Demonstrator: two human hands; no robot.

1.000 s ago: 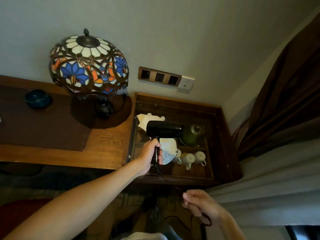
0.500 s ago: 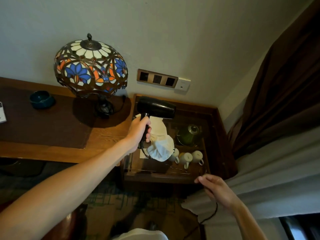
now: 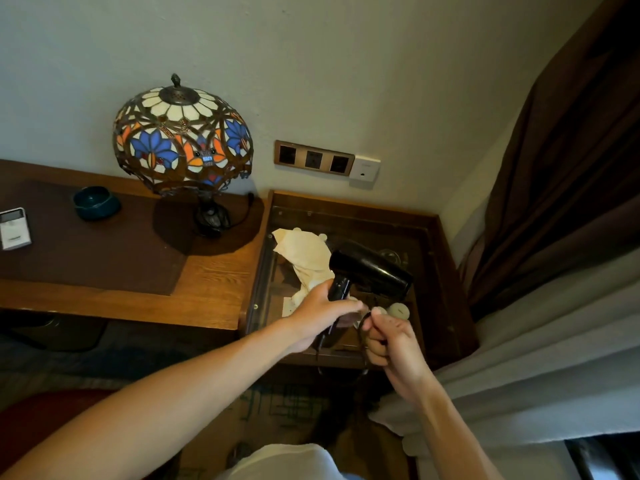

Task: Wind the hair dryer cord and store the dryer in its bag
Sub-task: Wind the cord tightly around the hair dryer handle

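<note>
A black hair dryer (image 3: 369, 269) is held above the glass-topped tray table, its barrel pointing right. My left hand (image 3: 320, 311) grips its handle from the left. Just right of it, my right hand (image 3: 391, 336) is closed on the black cord (image 3: 362, 332), which loops between the two hands and hangs down below them. A cream cloth bag (image 3: 303, 252) lies crumpled on the glass behind the dryer, partly hidden by my left hand.
The wooden tray table (image 3: 446, 289) sits in the corner with white cups (image 3: 398, 310) under the glass. To the left stands a stained-glass lamp (image 3: 181, 140) on a desk (image 3: 207, 292), with a teal bowl (image 3: 95, 202) and a remote (image 3: 14, 228). Wall sockets (image 3: 313, 157) are behind; curtains (image 3: 571, 202) hang at right.
My left hand brought the dryer down and rightward from near the lamp. My right hand rose from low right to meet it, drawing the cord into a loop beside the handle.
</note>
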